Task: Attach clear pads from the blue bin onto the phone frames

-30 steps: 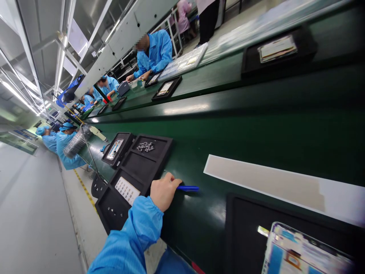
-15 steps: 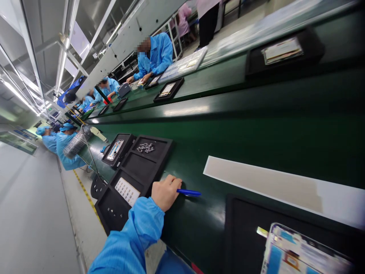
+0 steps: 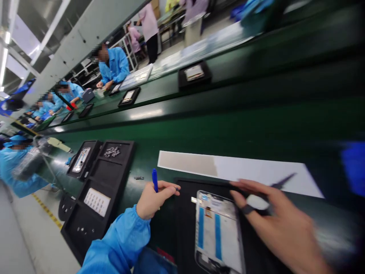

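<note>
Taking my view as a clock dial, I have the left hand at seven o'clock. Its thumb and forefinger are pinched on a small dark piece, and a blue pen stands up out of the same hand.

At four o'clock I see the right hand, smeared by motion blur. Its thumb and forefinger tips are near each other, with a pale patch between the fingers and a dark pointed tool showing past them. I cannot tell whether they are clamped on it.

Between the hands, at five o'clock, the phone frame lies flat in a black tray, two blue strips running along it and a small pale tab at its eleven o'clock corner. The right fingertips are near its one o'clock corner; I can't judge whether they touch.

At twelve o'clock from the frame, a long white sheet lies on the green bench. Another small dark bit lies near the left hand, toward its ten o'clock.

At eight o'clock sits a divided black tray, with metal bits in its far compartment and a white card of small parts nearer me.
</note>
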Tool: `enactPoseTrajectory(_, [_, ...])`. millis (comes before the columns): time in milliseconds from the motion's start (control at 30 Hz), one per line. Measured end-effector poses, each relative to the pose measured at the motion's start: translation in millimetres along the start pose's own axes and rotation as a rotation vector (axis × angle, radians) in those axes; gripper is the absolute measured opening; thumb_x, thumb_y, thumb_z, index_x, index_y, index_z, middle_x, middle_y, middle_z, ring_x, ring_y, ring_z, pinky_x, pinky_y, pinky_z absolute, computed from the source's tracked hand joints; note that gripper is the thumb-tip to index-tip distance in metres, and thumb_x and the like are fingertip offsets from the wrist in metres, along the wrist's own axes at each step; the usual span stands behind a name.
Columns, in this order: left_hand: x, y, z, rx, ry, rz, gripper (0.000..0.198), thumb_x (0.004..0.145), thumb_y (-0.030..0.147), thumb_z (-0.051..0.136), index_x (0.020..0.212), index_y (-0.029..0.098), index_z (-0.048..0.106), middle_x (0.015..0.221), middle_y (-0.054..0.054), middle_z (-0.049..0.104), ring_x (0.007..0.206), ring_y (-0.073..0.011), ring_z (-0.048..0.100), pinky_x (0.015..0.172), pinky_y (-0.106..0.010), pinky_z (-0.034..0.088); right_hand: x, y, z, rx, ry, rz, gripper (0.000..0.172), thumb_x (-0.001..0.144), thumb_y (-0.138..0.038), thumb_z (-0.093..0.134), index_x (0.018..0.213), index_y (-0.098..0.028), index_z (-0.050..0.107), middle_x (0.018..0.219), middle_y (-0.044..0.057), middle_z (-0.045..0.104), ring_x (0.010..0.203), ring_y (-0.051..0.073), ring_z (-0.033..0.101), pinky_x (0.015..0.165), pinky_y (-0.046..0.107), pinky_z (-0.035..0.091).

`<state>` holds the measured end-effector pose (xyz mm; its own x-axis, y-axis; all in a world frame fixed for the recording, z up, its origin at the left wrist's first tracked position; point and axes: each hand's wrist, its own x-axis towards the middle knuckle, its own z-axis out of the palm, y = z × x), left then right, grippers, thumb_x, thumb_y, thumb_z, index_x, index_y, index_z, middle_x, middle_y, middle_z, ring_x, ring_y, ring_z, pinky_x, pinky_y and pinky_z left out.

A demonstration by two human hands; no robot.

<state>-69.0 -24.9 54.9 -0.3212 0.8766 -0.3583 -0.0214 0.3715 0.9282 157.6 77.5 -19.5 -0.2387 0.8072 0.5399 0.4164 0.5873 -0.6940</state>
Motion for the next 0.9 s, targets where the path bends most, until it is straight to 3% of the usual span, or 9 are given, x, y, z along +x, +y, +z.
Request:
enactPoseTrajectory(67, [5.2,3.1,15.2,-0.076,-0.076,-0.085,0.049,0.066,0.051,0.076,0.090,0.009,0.070,0.075,-0.002,0.065,0.039,0.0014,0.024,0.038,-0.018,0.013,1.2,-15.4,-4.7,0.035,0.001,-0.142,0.036,0.109,-0.056,0.043,0.109,-0.024,0.060,0.097,0.004,0.065,0.081,0.024,0.065,0.069,0.036,0.056])
enactPoseTrajectory(233, [14.7,12.9,46.7,-0.119,-0.185,-0.138,0.059,0.056,0.062,0.081,0.074,0.013,0.055,0.061,0.006,0.051,0.037,0.0023,0.020,0.037,-0.018,0.008,0.0,-39.3,-7.2,0.167,-0.030,-0.210,0.012,0.110,-0.032,0.048,0.113,-0.026,0.057,0.098,0.003,0.064,0.083,0.022,0.064,0.071,0.034,0.057])
enactPoseTrajectory(433, [15.5,14.3,65.9,-0.168,-0.279,-0.167,0.069,0.051,0.072,0.082,0.073,0.015,0.051,0.052,0.010,0.040,0.036,0.0015,0.018,0.037,-0.019,0.007,-7.6,-40.9,-4.7,0.238,0.058,-0.187,0.012,0.109,-0.033,0.054,0.116,-0.023,0.057,0.101,0.004,0.064,0.082,0.022,0.065,0.073,0.033,0.058])
enactPoseTrajectory(600, [14.9,8.7,71.4,-0.122,-0.268,-0.152,0.068,0.054,0.073,0.080,0.075,0.014,0.055,0.051,0.009,0.039,0.037,-0.0002,0.020,0.037,-0.019,0.010,-10.5,-41.6,-2.2,0.301,0.084,-0.151,0.011,0.108,-0.031,0.057,0.116,-0.023,0.057,0.100,0.005,0.065,0.082,0.022,0.066,0.070,0.032,0.058])
enactPoseTrajectory(667, [15.1,6.2,72.1,-0.088,-0.252,-0.115,0.064,0.058,0.070,0.080,0.074,0.013,0.057,0.054,0.007,0.044,0.039,-0.0015,0.024,0.038,-0.019,0.014,-10.5,-42.3,-2.6,0.330,0.076,-0.141,0.010,0.107,-0.030,0.058,0.116,-0.024,0.058,0.100,0.004,0.065,0.082,0.022,0.067,0.070,0.032,0.058])
enactPoseTrajectory(767, [15.3,2.0,72.0,-0.031,-0.209,0.011,0.053,0.068,0.063,0.078,0.078,0.013,0.064,0.062,0.001,0.054,0.048,-0.0062,0.041,0.045,-0.019,0.031,-10.1,-43.0,-3.7,0.360,0.078,-0.121,0.009,0.106,-0.028,0.059,0.114,-0.024,0.059,0.099,0.003,0.066,0.079,0.020,0.067,0.069,0.030,0.058])
enactPoseTrajectory(833, [15.2,-1.2,70.6,-0.014,-0.130,0.160,0.047,0.078,0.061,0.070,0.079,0.014,0.067,0.068,-0.002,0.059,0.056,-0.0099,0.050,0.053,-0.021,0.039,-10.1,-43.1,-4.1,0.371,0.088,-0.104,0.010,0.105,-0.027,0.061,0.114,-0.024,0.059,0.097,0.003,0.066,0.076,0.020,0.066,0.067,0.029,0.058])
enactPoseTrajectory(900, [14.7,-4.4,67.8,-0.042,0.029,0.383,0.049,0.089,0.061,0.058,0.074,0.015,0.067,0.070,-0.003,0.059,0.061,-0.0124,0.053,0.058,-0.024,0.043,-10.1,-42.9,-4.2,0.366,0.090,-0.095,0.011,0.104,-0.028,0.062,0.114,-0.023,0.059,0.095,0.003,0.065,0.075,0.020,0.066,0.067,0.030,0.058])
